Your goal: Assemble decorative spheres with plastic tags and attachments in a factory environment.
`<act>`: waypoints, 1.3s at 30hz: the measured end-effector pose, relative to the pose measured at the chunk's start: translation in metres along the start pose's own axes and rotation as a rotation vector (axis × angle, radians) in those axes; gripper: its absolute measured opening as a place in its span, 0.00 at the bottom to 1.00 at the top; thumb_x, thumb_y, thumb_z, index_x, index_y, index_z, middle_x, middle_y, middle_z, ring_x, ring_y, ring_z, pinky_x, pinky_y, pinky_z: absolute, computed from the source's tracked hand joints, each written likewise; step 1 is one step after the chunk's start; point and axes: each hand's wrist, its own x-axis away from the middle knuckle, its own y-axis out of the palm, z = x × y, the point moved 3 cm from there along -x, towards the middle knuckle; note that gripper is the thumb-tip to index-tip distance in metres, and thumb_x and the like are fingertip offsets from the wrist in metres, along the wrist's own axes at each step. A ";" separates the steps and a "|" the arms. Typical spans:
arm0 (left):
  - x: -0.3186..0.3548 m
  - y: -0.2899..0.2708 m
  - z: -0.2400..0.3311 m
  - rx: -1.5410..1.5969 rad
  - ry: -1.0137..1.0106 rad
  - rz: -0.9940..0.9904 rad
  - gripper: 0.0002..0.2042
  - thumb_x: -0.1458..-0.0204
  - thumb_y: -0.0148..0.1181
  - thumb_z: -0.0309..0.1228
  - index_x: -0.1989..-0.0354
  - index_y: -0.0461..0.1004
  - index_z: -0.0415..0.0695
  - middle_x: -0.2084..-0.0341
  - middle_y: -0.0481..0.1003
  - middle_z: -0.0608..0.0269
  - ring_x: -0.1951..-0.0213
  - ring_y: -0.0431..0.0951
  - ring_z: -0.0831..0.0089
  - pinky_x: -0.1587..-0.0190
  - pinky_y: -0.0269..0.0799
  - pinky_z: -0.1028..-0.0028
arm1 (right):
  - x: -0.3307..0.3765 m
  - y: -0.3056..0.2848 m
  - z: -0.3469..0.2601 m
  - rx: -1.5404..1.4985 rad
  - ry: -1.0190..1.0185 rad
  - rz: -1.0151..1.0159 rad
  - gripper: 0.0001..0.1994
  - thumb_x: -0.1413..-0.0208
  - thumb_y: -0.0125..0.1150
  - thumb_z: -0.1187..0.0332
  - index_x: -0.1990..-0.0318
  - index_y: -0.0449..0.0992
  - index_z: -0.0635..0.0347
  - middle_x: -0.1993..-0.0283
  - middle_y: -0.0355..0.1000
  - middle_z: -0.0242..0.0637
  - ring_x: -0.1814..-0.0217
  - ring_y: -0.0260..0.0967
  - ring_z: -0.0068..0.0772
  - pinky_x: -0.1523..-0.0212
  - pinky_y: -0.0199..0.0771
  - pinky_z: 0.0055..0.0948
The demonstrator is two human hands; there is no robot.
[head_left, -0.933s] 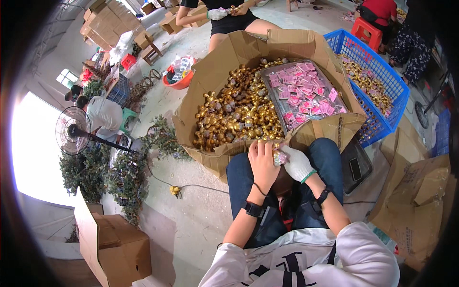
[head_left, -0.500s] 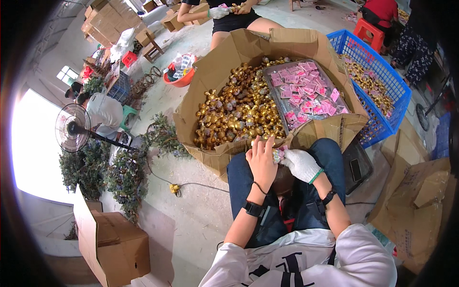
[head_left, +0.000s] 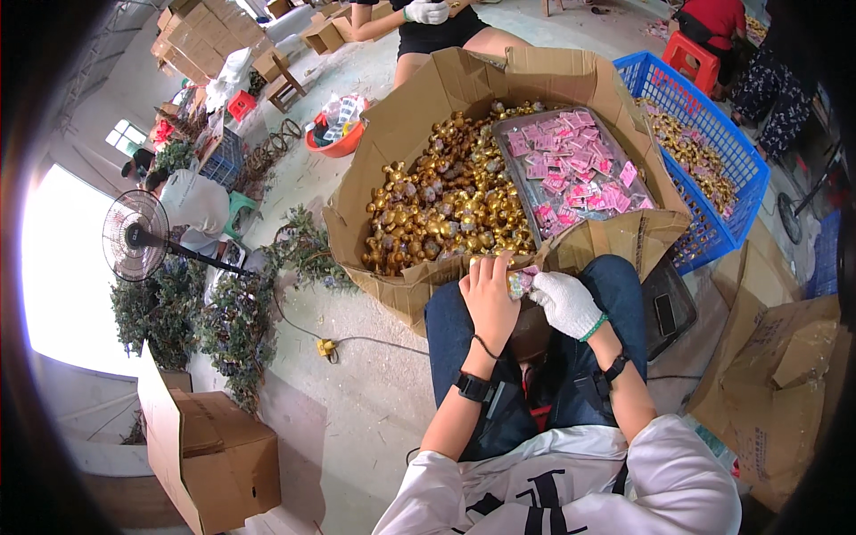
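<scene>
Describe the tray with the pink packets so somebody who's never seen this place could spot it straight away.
Start at the big open cardboard box in front of the seated person's knees, heaped with small gold pieces. The grey metal tray rests on that heap in the box's right half, next to the blue plastic crate. It is the only flat container here, and the only one filled with pink packets.

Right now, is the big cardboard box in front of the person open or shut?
Open. The box has its flaps standing up and out, with gold pieces heaped inside and a tray of pink packets lying on them.
</scene>
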 end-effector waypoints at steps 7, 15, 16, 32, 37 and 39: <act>0.000 0.005 -0.003 -0.068 0.004 0.001 0.33 0.67 0.64 0.19 0.46 0.69 0.52 0.56 0.71 0.62 0.47 0.68 0.59 0.49 0.62 0.62 | 0.002 0.003 0.000 0.001 -0.003 0.038 0.08 0.44 0.57 0.68 0.59 0.73 0.59 0.68 0.73 0.50 0.63 0.71 0.56 0.63 0.71 0.50; 0.000 0.007 -0.002 -0.134 0.002 0.011 0.31 0.65 0.66 0.20 0.46 0.69 0.49 0.57 0.71 0.61 0.48 0.69 0.59 0.50 0.62 0.62 | -0.003 0.001 -0.009 0.252 -0.060 0.085 0.06 0.46 0.59 0.67 0.68 0.70 0.57 0.74 0.70 0.43 0.69 0.70 0.49 0.66 0.69 0.45; 0.001 0.009 -0.003 -0.146 0.003 0.018 0.31 0.65 0.66 0.21 0.46 0.69 0.48 0.57 0.71 0.61 0.48 0.69 0.59 0.51 0.62 0.62 | -0.003 0.001 -0.010 0.274 -0.058 0.079 0.06 0.46 0.59 0.66 0.69 0.70 0.56 0.74 0.70 0.43 0.69 0.70 0.48 0.66 0.69 0.44; 0.012 0.028 0.006 -0.040 0.034 -0.189 0.28 0.66 0.65 0.23 0.50 0.71 0.50 0.59 0.72 0.61 0.51 0.70 0.58 0.53 0.63 0.62 | -0.004 -0.003 -0.012 0.344 -0.105 0.219 0.05 0.54 0.60 0.70 0.69 0.71 0.52 0.74 0.70 0.35 0.69 0.69 0.42 0.66 0.67 0.42; 0.008 0.027 0.006 0.021 -0.044 -0.139 0.30 0.67 0.67 0.22 0.48 0.71 0.51 0.57 0.73 0.62 0.49 0.69 0.59 0.51 0.63 0.62 | -0.001 -0.018 0.003 0.253 -0.053 0.299 0.06 0.56 0.59 0.73 0.68 0.72 0.55 0.73 0.71 0.39 0.69 0.69 0.48 0.67 0.68 0.44; 0.007 0.026 0.005 0.018 -0.078 -0.133 0.31 0.67 0.69 0.23 0.47 0.71 0.51 0.55 0.73 0.63 0.47 0.69 0.59 0.50 0.63 0.62 | -0.001 -0.020 0.005 0.275 -0.045 0.253 0.05 0.55 0.58 0.73 0.69 0.72 0.55 0.74 0.71 0.39 0.69 0.69 0.48 0.67 0.68 0.44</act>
